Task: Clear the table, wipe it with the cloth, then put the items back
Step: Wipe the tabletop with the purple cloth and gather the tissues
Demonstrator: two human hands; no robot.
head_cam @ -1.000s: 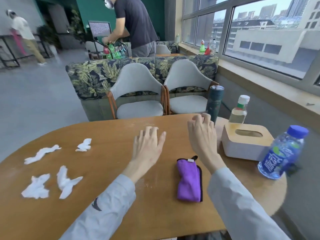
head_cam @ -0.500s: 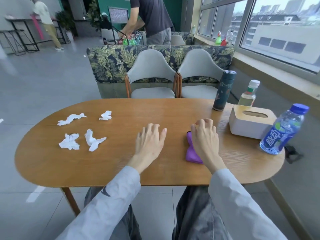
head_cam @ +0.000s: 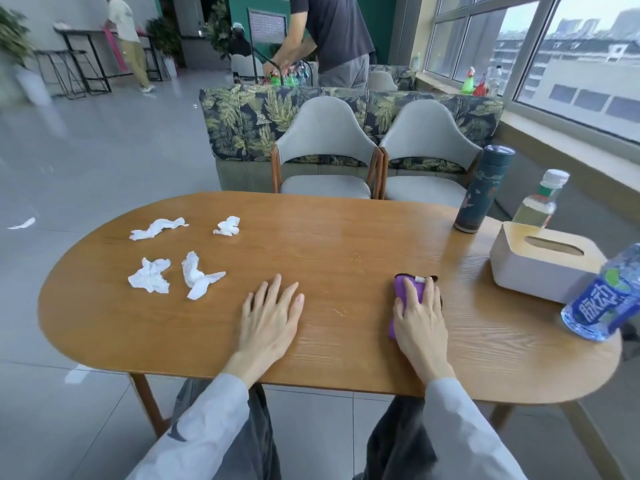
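Note:
My right hand [head_cam: 419, 318] lies flat on top of the folded purple cloth [head_cam: 401, 289] near the front of the oval wooden table [head_cam: 346, 244]; the cloth's lower part is hidden under the palm. To its left, my left hand [head_cam: 270, 322] rests flat on the bare wood with fingers spread, holding nothing. Several crumpled white tissues [head_cam: 149, 279] lie on the table's left half. At the right end stand a dark green flask [head_cam: 483, 190], a small clear bottle [head_cam: 540, 202], a white tissue box [head_cam: 543, 263] and a blue-labelled water bottle [head_cam: 604, 299].
Two grey chairs [head_cam: 325, 157] stand at the table's far side, backed by a leaf-patterned sofa [head_cam: 249, 123]. A window sill [head_cam: 568, 133] runs along the right. A person in dark clothes [head_cam: 332, 36] works behind the sofa; another walks at far left. Grey tiled floor surrounds the table.
My right hand has drawn back from near the flask and settled onto the purple cloth. My left hand has come down flat on the table. The view has pulled back from the table.

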